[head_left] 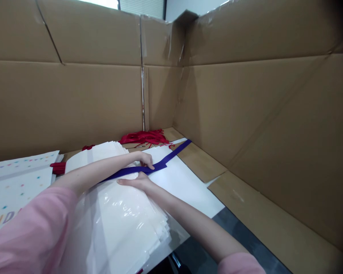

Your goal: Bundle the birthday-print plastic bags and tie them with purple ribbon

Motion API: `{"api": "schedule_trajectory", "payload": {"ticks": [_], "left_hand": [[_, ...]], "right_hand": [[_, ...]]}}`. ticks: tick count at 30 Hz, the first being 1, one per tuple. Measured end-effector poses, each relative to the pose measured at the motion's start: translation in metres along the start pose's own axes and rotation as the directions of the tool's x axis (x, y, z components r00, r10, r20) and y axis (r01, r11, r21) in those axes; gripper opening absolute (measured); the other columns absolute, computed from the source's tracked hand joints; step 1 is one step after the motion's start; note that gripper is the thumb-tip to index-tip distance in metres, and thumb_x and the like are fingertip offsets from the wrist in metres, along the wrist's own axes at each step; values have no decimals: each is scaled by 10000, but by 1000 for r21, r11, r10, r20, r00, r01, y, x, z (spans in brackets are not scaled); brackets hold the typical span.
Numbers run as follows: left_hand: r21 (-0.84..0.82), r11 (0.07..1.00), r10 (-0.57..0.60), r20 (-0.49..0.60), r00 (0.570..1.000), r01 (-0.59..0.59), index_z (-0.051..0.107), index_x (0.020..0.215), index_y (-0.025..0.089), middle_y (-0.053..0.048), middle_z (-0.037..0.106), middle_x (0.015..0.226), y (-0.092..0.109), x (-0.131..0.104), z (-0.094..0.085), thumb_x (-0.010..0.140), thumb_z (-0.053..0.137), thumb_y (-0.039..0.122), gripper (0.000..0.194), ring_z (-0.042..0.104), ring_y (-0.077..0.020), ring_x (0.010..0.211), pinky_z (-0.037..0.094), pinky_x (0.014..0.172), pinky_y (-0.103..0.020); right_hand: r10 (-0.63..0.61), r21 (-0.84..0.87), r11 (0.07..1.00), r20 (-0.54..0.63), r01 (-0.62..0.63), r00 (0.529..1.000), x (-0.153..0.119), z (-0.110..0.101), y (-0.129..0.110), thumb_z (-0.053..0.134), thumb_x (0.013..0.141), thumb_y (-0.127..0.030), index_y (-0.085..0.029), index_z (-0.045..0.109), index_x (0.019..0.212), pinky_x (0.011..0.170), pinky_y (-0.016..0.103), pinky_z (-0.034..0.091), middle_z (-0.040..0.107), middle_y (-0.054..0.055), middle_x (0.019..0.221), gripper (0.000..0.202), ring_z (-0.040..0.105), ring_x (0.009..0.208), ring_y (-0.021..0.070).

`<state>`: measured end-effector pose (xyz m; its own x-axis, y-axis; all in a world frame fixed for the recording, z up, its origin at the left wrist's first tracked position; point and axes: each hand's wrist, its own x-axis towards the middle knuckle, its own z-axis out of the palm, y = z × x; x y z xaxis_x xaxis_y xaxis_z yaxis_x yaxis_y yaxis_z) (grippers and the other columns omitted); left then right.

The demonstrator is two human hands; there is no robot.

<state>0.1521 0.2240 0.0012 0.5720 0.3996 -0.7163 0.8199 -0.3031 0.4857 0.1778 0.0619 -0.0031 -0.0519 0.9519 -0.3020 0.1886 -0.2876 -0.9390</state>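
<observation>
Spanning the white table [185, 182] beside its far right corner: one purple ribbon [175, 152], near part passing along the glossy white stack [125, 213], far end over the table's right edge, upon the brown cardboard strip [202, 163]. A squared corner shows at its bend; whether folded or overlapped, cannot tell.

Left hand [145, 159]: fingers curled downward, a fingertip on the purple ribbon just before the bend; whether pinching, cannot tell.

Right hand [140, 182]: just below the ribbon, on the side toward the table's front edge; thumb stretched out over the stack, fingers mostly hidden, so their hold cannot be told.

Glossy white stack: many layers, uneven at its right side, near the table's front edge.

Second white stack [98, 152]: behind the left forearm, toward the table's far edge.

Red bundle [144, 137]: loose strands, by the table's far right corner.

Dark red bands [58, 168]: at the second stack's left side.

Printed white item [20, 186]: leftmost; coloured stars, letters including "HD".

Cardboard walls [103, 102]: behind and at right, meeting in a corner.
</observation>
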Motion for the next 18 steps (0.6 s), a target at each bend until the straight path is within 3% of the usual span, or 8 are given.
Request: {"api": "schedule_trajectory", "payload": {"ticks": [2,4,7,11,18], "left_hand": [[-84,992,92,-72,993,-98,555,893,51,-6,548,778,-6,-6,0,861,471,438,397,528,-25,746,485,722,-161],[-167,964,180,-156,971,-205,551,901,53,-5,542,780,-15,-17,-1,860,475,433,390,515,-19,729,475,694,-145],[-277,894,272,-288,918,-351,532,951,62,-9,535,788,-33,-39,-1,837,517,428,384,481,2,664,430,615,-111],[-388,779,330,-414,848,-492,500,1037,91,-33,562,822,-49,-65,6,762,575,515,510,504,-14,644,401,594,-113],[-443,668,370,-500,783,-598,546,971,74,-50,591,820,-41,-75,15,654,688,484,538,533,-47,640,400,594,-135]], "right_hand": [[55,9,998,36,-55,998,-6,-1,-7,761,379,-600,-91,521,1115,741,222,482,568,88,988,926,570,890,148],[-12,71,997,102,5,995,-12,-2,-12,751,446,-578,-114,554,1097,758,205,481,580,67,978,823,573,890,127],[-112,151,985,172,86,979,-17,-3,-14,735,523,-545,-126,583,1085,763,188,477,592,52,961,717,577,880,107],[-100,157,985,187,71,977,-19,-3,-13,727,555,-536,-126,582,1108,740,182,473,604,48,918,704,583,849,98],[-4,96,995,187,-14,982,-12,-2,-7,733,528,-557,-115,575,1105,709,172,463,605,55,922,743,583,834,100]]}}
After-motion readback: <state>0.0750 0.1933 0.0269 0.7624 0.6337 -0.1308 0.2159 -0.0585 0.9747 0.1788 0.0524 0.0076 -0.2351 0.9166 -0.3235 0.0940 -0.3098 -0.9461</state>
